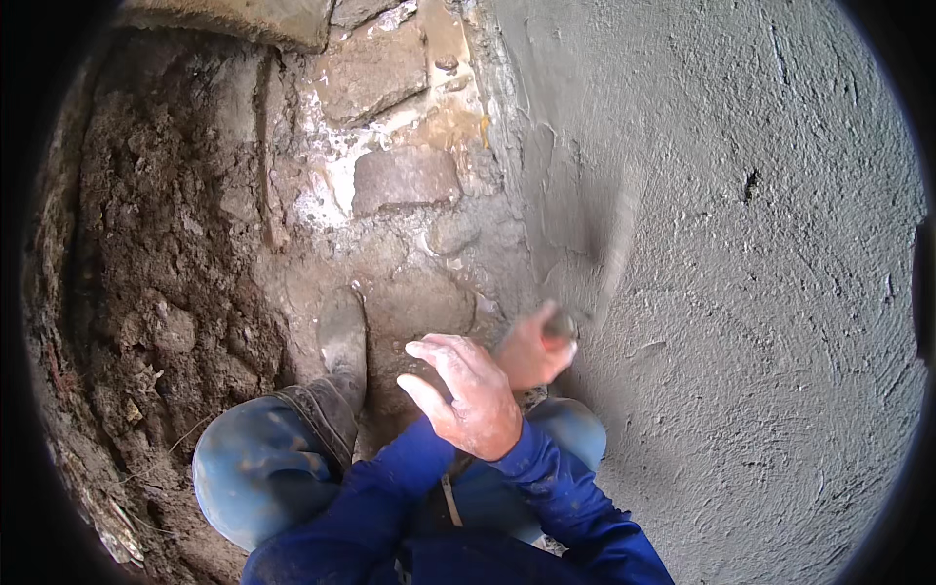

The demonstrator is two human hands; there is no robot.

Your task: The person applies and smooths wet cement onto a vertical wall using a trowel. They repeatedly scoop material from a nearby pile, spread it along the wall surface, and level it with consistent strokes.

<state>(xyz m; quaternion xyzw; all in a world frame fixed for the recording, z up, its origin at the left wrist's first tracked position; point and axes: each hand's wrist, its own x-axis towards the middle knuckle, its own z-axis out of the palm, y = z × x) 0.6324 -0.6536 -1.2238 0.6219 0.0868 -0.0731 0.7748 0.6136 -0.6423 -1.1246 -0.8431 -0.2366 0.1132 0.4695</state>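
My forearms cross in front of me, the right one over the left. My left hand (536, 349) reaches out to the right, closed around the handle of a trowel (612, 244). The trowel's blade is smeared by motion and lies against the wet grey mortar surface (751, 322). Nearer to me, my right hand (466, 398) is held in the air, empty, with pale dust on it. Its fingers point up and left, slightly bent, and the thumb stands apart from them. It overlaps the left wrist and hides part of it.
Rough stones (405, 180) with white and grey mortar smears run up the middle. Dark loose soil (166, 253) lies on the left, with a slab edge (244, 21) at the top. My muddy boot (341, 336) and bent knees (258, 473) are close by. The mortar has a small dark hole (751, 185).
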